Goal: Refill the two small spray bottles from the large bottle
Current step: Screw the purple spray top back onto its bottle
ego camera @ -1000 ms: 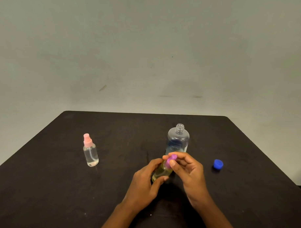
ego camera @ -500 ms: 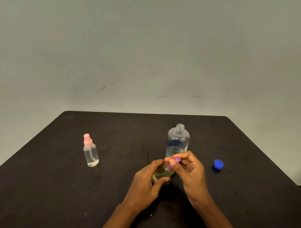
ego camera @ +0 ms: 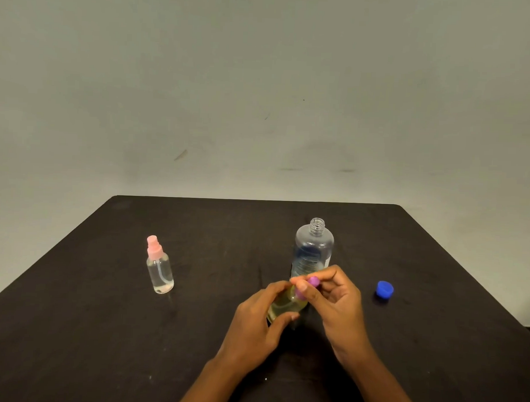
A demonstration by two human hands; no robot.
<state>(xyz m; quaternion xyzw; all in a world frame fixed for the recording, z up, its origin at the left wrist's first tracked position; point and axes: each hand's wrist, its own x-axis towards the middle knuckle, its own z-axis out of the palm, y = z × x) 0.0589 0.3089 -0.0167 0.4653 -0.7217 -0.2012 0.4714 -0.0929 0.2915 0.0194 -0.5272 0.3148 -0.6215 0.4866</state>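
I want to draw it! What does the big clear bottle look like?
The big bottle is clear plastic with rounded shoulders and a narrow threaded neck. Its cap is off, the mouth open. A label with blue print shows on its body. It stands upright on the black table, just behind the right hand, which hides its base. How full it is cannot be told.

A bare indoor room — a black table (ego camera: pixel 103 315) against a plain wall (ego camera: pixel 262 80) (scuffed, greyish); which kind, unclear.
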